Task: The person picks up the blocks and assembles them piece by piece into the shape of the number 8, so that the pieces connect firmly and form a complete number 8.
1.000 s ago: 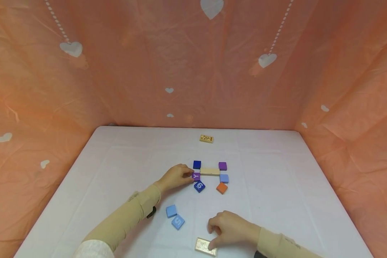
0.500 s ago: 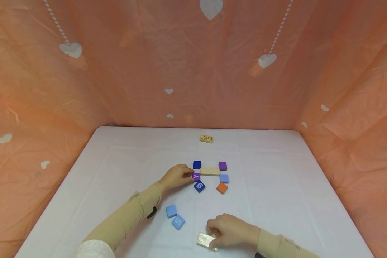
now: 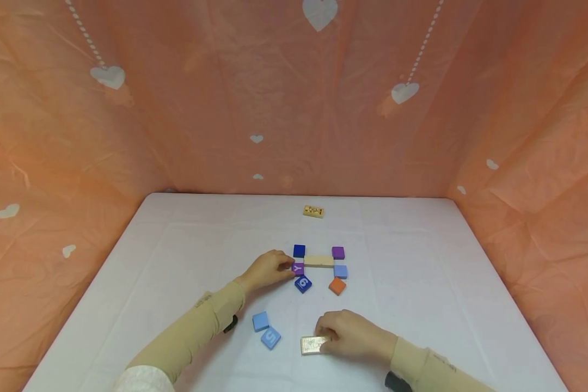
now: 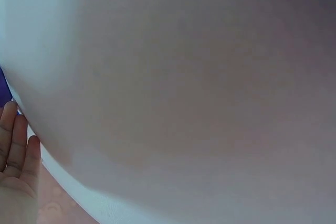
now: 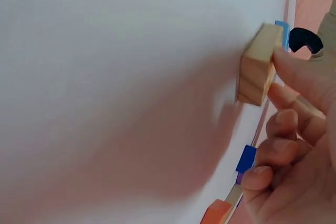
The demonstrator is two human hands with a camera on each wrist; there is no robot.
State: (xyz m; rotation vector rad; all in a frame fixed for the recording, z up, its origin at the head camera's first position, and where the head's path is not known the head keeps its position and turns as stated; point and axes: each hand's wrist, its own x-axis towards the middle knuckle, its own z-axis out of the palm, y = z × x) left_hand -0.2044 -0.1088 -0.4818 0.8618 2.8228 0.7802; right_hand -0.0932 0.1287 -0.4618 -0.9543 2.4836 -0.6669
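Observation:
My left hand rests at a purple tile with a white Y, thumb and fingertip at opposite edges of its left end. In the left wrist view its other fingers are fairly straight. Beside that tile lie a plain wooden strip, a dark blue tile and a blue tile with a white digit. My right hand pinches one end of a wooden domino with a gold-coloured face. The right wrist view shows the domino's bare wooden side between thumb and index finger; the other fingers curl.
Right of the strip sit a purple tile, a light blue tile and an orange tile. Two light blue tiles, one plain and one numbered, lie nearer. Another gold domino is at the back.
My right hand has taken hold of the domino, moved it forward, away from the near edge, and turned it level. The left hand has stayed at the Y tile.

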